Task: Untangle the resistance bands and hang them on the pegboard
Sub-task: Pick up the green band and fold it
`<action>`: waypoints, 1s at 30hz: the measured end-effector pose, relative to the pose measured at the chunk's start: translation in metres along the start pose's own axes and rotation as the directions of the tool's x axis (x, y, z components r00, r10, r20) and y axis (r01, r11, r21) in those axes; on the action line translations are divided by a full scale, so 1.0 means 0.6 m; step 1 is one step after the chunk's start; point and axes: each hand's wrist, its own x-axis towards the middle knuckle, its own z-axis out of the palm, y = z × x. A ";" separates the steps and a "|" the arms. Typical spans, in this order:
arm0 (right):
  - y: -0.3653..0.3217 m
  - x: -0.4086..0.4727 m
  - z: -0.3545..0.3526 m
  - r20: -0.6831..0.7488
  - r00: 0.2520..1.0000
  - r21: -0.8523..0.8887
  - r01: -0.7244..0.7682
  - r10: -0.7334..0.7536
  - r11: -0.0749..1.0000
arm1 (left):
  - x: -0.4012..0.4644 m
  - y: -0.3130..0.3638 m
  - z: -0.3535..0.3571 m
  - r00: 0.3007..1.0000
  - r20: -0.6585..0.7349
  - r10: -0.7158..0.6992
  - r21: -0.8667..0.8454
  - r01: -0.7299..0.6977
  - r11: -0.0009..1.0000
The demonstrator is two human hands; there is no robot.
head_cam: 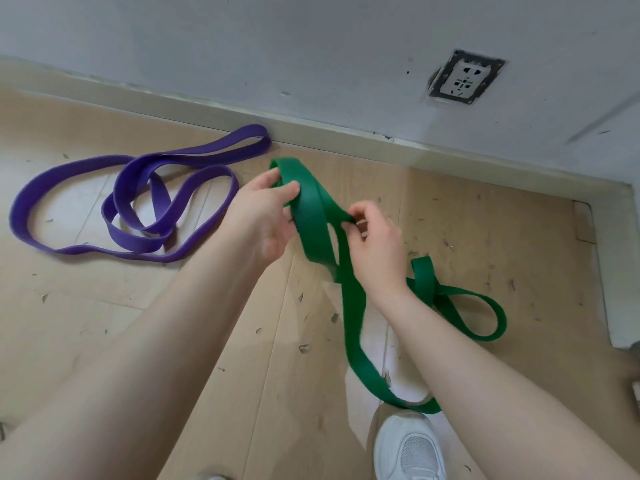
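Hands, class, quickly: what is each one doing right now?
Left hand: holding the top loop of the green band, thumb over it.
Right hand: pinching a strand of the same band.

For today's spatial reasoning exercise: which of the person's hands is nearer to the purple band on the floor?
Left. The left hand grips the green band just right of the purple band, apart from it. The right hand pinches the green band farther right.

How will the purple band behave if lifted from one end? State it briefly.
Likely floppy: the purple band lies in limp, overlapping loops on the floor. It would probably dangle and stay crossed, as the green band sags from both hands. Its flat, smooth look suggests moderate grip.
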 end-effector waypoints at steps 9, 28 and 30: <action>-0.027 -0.002 0.000 0.390 0.912 0.505 -0.328 0.128 0.798 | -0.011 0.046 0.007 0.998 -0.001 0.066 -0.258 -0.064 0.964; -0.186 0.088 -0.079 0.331 0.927 0.742 -0.371 0.176 0.558 | -0.056 0.036 -0.012 0.965 0.260 -0.032 0.372 -0.070 0.926; -0.224 0.114 -0.102 0.319 0.931 0.828 -0.365 0.177 0.427 | -0.072 0.056 -0.011 0.907 0.396 0.144 0.447 -0.327 0.832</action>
